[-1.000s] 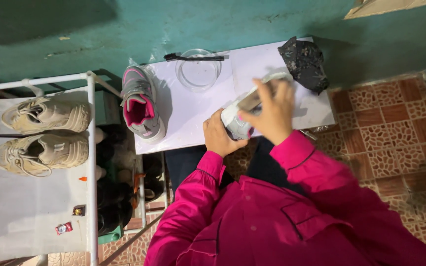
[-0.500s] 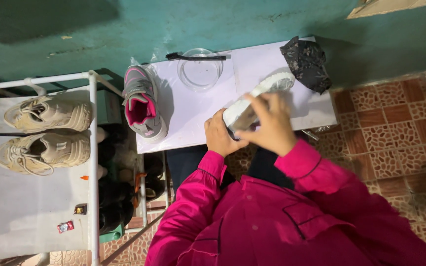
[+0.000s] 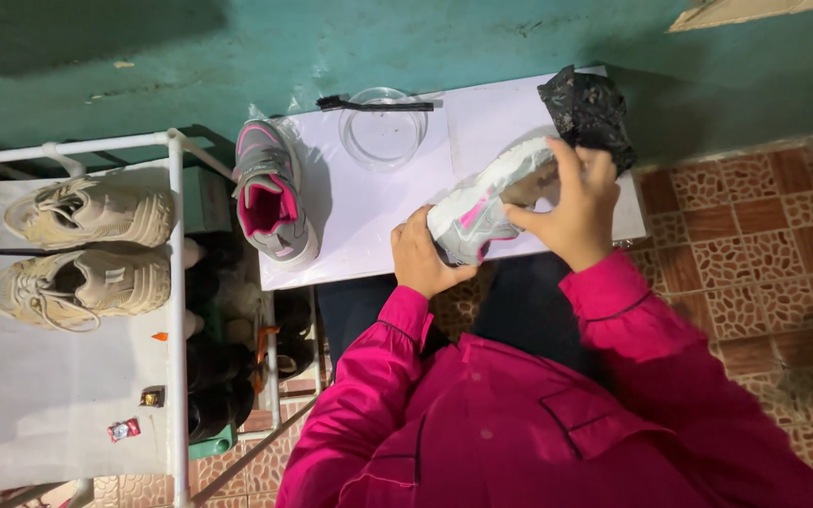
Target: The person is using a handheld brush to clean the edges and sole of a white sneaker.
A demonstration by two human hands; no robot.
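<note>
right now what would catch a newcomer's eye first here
The bright pink sleeves at the bottom, leading up to the left hand and right hand gripping a grey and pink sneaker over the white table. Its mate lies on the table's left end, and two beige sneakers sit on the white rack at far left.

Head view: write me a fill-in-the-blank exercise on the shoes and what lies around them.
1. Both hands, left hand and right hand, hold a grey and pink ____.
2. The matching shoe lies on the white table, left of the clear ____.
3. The black brush lies behind the bowl, near the ____ wall.
4. The white rack carries two ____ sneakers.

Missing words: shoe; bowl; green; beige
</note>
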